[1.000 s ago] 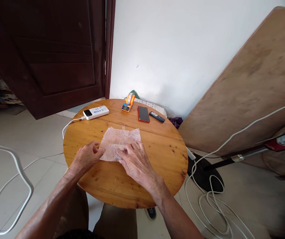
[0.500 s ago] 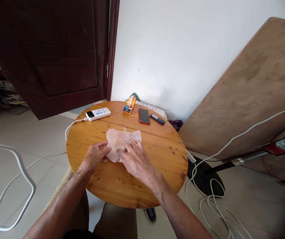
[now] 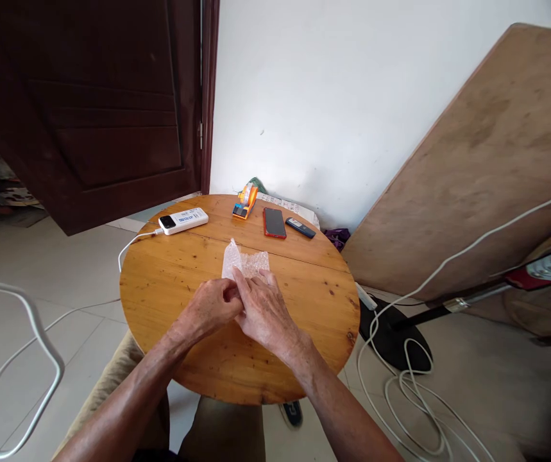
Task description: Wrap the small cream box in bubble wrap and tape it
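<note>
A piece of bubble wrap (image 3: 254, 260) lies on the round wooden table (image 3: 304, 308), its left part folded up and over toward the right. My left hand (image 3: 212, 303) is closed at the fold, its fingertips curled against my right hand and partly hidden. Pressing on the wrap from the near right side is my right hand (image 3: 266, 311), its fingers bent over the sheet and the index finger stretched along the fold. Both hands cover the near part of the wrap, so whatever lies beneath them is hidden.
Along the table's far side are a white power bank (image 3: 183, 221) with a cable, an orange tape dispenser (image 3: 245, 201), a red-edged phone (image 3: 274, 222) and a small dark handset (image 3: 301, 228). A wooden board (image 3: 472, 160) leans at right; a white cable (image 3: 374, 333) coils on the floor.
My left hand has moved right, carrying the left side of the bubble wrap over toward my right hand. My right hand stays on the wrap. The view has shifted slightly.
</note>
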Motion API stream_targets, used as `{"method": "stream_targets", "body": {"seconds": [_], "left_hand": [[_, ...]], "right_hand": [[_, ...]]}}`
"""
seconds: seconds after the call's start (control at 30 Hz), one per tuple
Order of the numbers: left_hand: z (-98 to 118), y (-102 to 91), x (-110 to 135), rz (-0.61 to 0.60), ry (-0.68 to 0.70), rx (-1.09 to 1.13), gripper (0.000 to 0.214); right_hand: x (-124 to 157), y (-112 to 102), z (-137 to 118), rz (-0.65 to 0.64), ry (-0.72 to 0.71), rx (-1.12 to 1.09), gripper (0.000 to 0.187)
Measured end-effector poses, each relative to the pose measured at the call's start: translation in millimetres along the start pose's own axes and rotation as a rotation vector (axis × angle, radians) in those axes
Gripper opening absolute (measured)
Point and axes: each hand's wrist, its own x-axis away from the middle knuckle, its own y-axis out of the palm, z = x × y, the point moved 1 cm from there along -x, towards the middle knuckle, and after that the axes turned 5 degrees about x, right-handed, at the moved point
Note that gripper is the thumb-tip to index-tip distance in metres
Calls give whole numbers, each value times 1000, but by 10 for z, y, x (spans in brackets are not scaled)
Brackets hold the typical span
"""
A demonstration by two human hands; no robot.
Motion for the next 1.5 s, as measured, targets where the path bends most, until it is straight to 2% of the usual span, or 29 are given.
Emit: {"method": "stream_targets", "body": {"seconds": [0.1,0.17,0.33,0.4,0.5,0.67,0.8,1.0,1.17,1.37,1.5], "left_hand": [[54,-67,26,-103,38,-94,9],[64,-91,32,-108,72,-108,13],[-1,-29,-2,-91,127,-103,22],[-43,9,-17,-54,131,-129,24],[-82,43,-24,-15,144,-171,23],[-55,47,8,-19,129,-269,20],[-51,51,40,-9,110,-336,17],[-153,83,42,37,182,-334,19],[-190,100,39,53,256,-361,18],[-174,88,59,53,303,-393,18],[-189,96,59,73,339,-392,18]], "right_hand": [[74,-73,53,6,-11,-97,67],[169,-112,128,60,33,-156,57],[511,-70,416,260,385,-302,23],[620,-4,497,253,512,-375,19],[686,110,532,186,617,-504,26],[587,244,521,111,661,-618,46],[459,291,540,54,709,-506,55],[302,371,522,13,735,-408,57],[266,464,523,73,726,-563,57],[273,512,508,204,710,-716,53],[230,523,472,265,689,-913,52]]}}
